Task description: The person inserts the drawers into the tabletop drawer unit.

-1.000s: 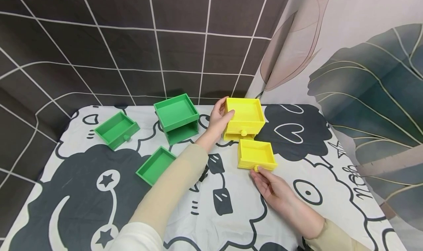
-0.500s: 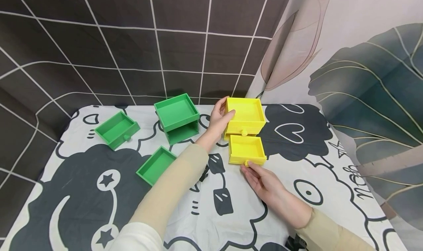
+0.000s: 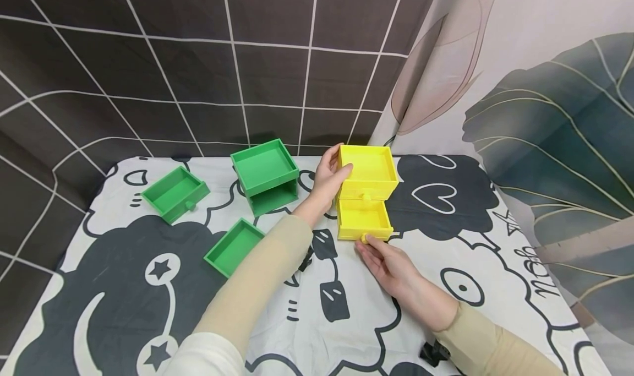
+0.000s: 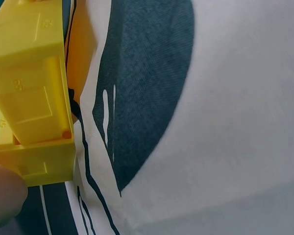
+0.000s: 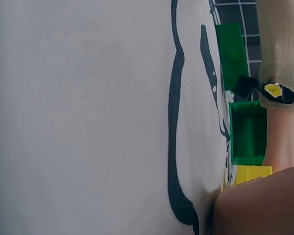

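Against cabinet (image 3: 367,175) front, yellow drawer (image 3: 364,219) half-inserted

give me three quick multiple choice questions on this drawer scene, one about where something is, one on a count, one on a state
1. Where does the left hand rest?
A. on the left side of the yellow cabinet
B. on the green cabinet
C. flat on the cloth

2. How many loose green drawers lie on the tablecloth?
A. one
B. two
C. three

3. How does the yellow drawer sit?
A. fully pushed in
B. lying apart from the cabinet
C. partly in the lower slot, sticking out

Answers: 1 A, the fingers curl round the yellow cabinet's left edge. 2 B, one green drawer lies far left and another nearer the front, beside the green cabinet. 3 C, its back meets the cabinet while its front, with the right hand at the knob, still juts out.
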{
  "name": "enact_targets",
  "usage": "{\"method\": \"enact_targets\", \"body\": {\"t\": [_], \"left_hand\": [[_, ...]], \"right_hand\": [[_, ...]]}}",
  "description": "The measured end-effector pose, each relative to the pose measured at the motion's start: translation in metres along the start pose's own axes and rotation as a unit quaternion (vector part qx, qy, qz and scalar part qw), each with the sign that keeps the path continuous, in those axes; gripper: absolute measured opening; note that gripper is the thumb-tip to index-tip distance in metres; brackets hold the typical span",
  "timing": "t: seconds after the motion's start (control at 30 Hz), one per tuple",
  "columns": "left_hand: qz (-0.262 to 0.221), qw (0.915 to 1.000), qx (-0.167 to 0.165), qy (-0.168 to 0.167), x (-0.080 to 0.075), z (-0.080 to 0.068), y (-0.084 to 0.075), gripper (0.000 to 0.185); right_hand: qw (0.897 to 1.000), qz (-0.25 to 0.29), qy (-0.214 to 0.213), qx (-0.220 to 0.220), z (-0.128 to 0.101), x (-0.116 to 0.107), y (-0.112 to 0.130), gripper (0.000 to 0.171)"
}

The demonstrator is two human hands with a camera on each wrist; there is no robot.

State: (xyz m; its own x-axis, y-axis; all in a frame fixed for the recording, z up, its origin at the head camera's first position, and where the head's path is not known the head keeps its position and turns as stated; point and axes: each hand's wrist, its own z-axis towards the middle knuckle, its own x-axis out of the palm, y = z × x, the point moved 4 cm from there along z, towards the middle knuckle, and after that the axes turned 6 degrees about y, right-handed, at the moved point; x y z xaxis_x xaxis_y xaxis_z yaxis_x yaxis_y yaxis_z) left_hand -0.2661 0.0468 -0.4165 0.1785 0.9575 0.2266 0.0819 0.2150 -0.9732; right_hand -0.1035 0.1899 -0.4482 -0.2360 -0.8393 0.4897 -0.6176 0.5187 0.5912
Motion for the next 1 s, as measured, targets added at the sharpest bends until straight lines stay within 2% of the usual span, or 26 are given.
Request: {"method": "enact_targets", "body": {"t": [0.53, 1.0], "left_hand": [[0.006, 1.0, -0.002, 0.0, -0.0016, -0.0003, -0.0006, 0.066], [0.001, 1.0, -0.002, 0.001, -0.0005, -0.0001, 0.0, 0.065]], "right_hand": [[1.0, -0.008, -0.007, 0.0, 0.0002, 0.0, 0.0053, 0.028], [1.0, -0.019, -0.015, -0.001, 0.009, 0.0011, 0.0094, 0.027]]}}
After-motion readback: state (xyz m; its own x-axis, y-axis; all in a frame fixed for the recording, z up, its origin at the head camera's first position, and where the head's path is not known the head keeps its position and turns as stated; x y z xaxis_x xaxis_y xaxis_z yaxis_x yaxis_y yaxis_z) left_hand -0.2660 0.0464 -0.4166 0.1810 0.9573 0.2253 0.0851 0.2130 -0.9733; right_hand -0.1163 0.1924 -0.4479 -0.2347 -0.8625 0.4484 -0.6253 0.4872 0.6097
